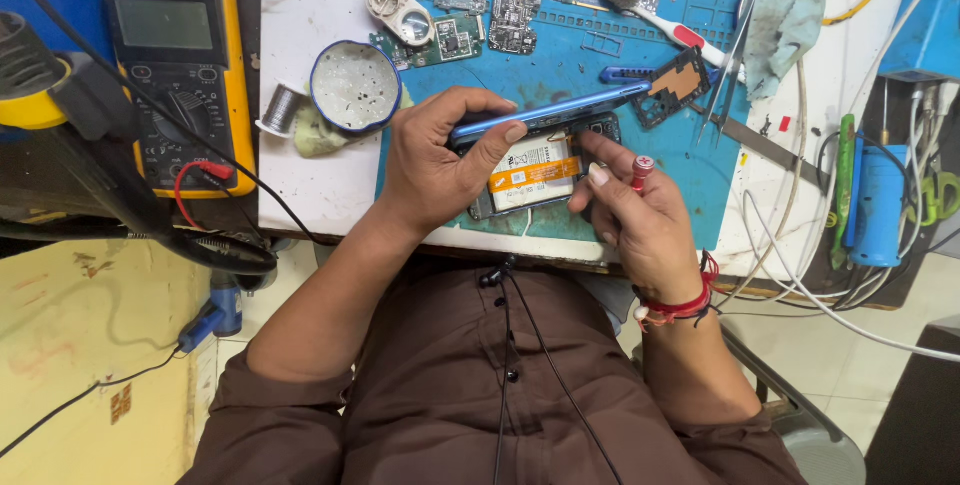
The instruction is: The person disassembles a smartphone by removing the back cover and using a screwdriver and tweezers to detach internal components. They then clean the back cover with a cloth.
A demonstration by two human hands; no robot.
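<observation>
Your left hand (435, 170) clamps the blue phone (545, 115) at mat (690, 180) centre | right hand (635, 215) pinches red-capped tool (641, 171) | round tin (355, 87) at 10 o'clock holds grey residue

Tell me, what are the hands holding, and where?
The left hand grips an opened blue phone by its upper edge. The right hand holds a small red-capped tool near its top; its fingertips touch the phone's inside.

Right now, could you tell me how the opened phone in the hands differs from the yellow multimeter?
The opened phone is blue, gripped by the left hand and touched by the right hand, its battery exposed. The yellow multimeter lies untouched, closed, bulkier, off the blue mat. Both are rectangular electronic devices.
</observation>
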